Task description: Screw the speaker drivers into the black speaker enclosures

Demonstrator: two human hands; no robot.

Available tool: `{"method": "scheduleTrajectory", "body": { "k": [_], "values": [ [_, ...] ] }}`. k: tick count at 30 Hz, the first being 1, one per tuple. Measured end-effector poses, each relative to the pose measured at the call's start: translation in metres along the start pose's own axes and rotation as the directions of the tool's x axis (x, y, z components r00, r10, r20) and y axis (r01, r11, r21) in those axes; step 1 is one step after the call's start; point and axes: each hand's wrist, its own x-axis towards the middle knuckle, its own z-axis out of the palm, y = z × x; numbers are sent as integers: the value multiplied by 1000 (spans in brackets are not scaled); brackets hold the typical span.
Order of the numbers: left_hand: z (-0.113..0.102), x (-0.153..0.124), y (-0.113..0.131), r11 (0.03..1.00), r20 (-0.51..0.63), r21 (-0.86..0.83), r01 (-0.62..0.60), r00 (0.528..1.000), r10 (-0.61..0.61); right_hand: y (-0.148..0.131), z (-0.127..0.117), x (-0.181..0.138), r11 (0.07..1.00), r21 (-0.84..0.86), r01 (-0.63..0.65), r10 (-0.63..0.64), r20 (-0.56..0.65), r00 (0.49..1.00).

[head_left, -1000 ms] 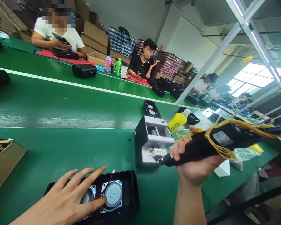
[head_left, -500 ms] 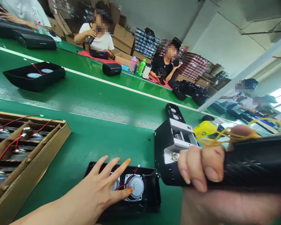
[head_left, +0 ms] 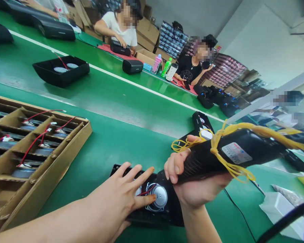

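Note:
My left hand [head_left: 119, 199] lies flat with fingers spread on a black speaker shell [head_left: 167, 216] on the green bench, its fingertips beside a round silver speaker driver [head_left: 159, 195] with red and black wires. My right hand [head_left: 192, 182] is wrapped round a black electric screwdriver [head_left: 230, 153] bound with yellow cord. The tool is held over the shell's right end, its tip hidden behind my fingers.
A cardboard box [head_left: 40, 168] with dividers and several wired drivers stands at the left. Another black shell [head_left: 62, 71] lies on the conveyor belt [head_left: 103, 101]. Other people sit across the belt with bottles [head_left: 164, 65] and black speakers [head_left: 133, 66]. White packets [head_left: 281, 209] lie at the right.
The view has swung left and down. My right hand has brought the screwdriver from the black-and-white machine over to the shell. The left hand stays on the shell.

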Motion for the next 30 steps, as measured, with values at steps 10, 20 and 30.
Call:
{"method": "scheduleTrajectory", "body": {
  "k": [10, 20, 30],
  "values": [
    [-1, -2, -2, 999, -37, 22, -26, 999, 27, 8, 3, 2, 998, -68, 9, -11, -30, 999],
    [0, -2, -3, 999, -41, 9, -31, 999, 31, 16, -2, -1, 999, -40, -25, 25, -2, 1000],
    [12, -4, -5, 1000, -122, -2, 2, 993, -2, 19, -1, -6, 988, 85, -127, 112, 167, 980]
  ]
}}
